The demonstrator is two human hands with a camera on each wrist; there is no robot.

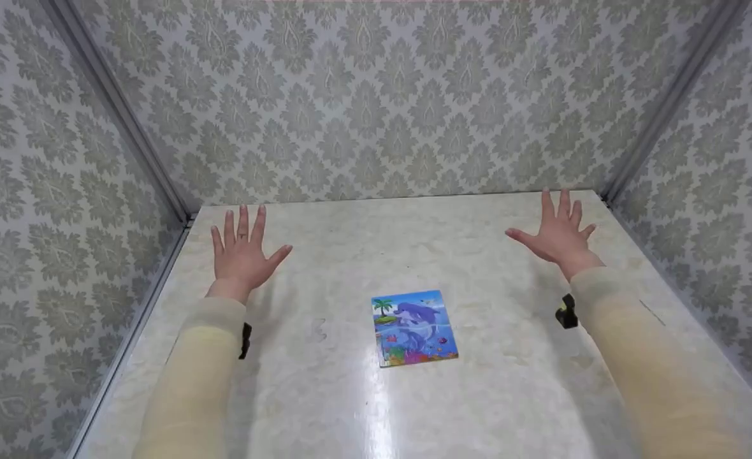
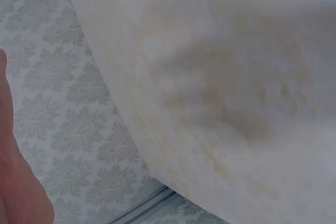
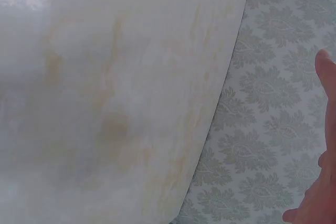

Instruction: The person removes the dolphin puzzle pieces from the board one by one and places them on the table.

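A flat square picture puzzle or card [image 1: 414,328] with dolphins, a palm tree and a coral seabed lies face up near the middle of the table. To its left and farther back, my left hand [image 1: 242,254] is held with fingers straight and spread, a ring on one finger. My right hand [image 1: 559,234] is spread the same way at the far right. Neither hand holds anything, and both are apart from the picture. Only an edge of the left hand [image 2: 21,171] enters the left wrist view, and part of the right hand [image 3: 323,150] the right wrist view.
The pale marbled table [image 1: 325,255] meets a patterned back wall [image 1: 363,102], with similar panels at left and right. Grey metal posts [image 1: 121,108] stand at the corners. A black wrist mount [image 1: 567,312] sticks out from the right sleeve, another [image 1: 245,341] from the left.
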